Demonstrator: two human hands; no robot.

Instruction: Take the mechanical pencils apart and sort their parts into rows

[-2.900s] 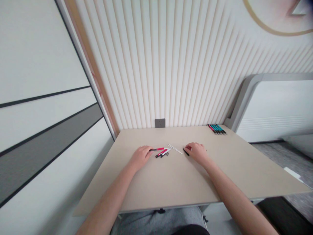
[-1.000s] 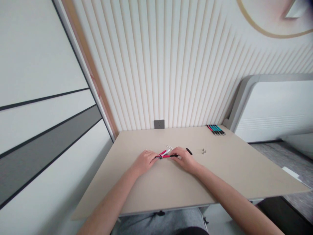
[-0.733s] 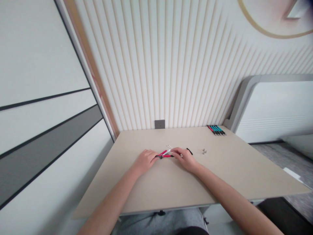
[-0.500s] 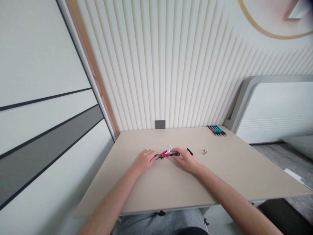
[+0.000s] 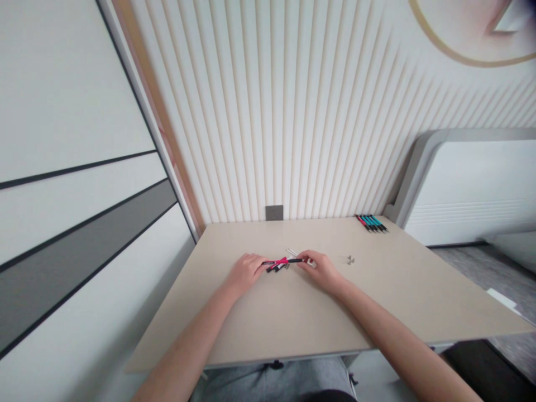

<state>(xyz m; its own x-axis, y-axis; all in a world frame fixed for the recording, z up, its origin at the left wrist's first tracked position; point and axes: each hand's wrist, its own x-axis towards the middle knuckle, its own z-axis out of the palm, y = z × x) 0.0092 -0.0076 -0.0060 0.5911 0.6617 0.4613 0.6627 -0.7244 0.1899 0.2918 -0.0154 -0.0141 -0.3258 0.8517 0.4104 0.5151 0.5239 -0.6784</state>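
A red-and-black pen (image 5: 281,261) is held level over the table between my two hands. The fingers of my left hand (image 5: 245,273) pinch its left end. My right hand (image 5: 321,270) has thumb and fingertips closed at its black right end. A small white piece also shows by the right fingers, too small to make out. Just below the pen lie loose black and red pen parts (image 5: 276,267), partly covered by it. Thin white sticks (image 5: 292,252), perhaps refills, rest behind the pen near my right fingertips.
Small metallic pieces (image 5: 350,260) lie to the right of my right hand. A row of several teal and red pens (image 5: 372,223) sits at the table's far right corner. The beige table (image 5: 288,318) meets a ribbed wall with a grey socket (image 5: 274,213).
My right hand has shifted slightly right and up, and the held pen is straighter. The black piece beside my right hand is out of sight now. The left hand has barely moved.
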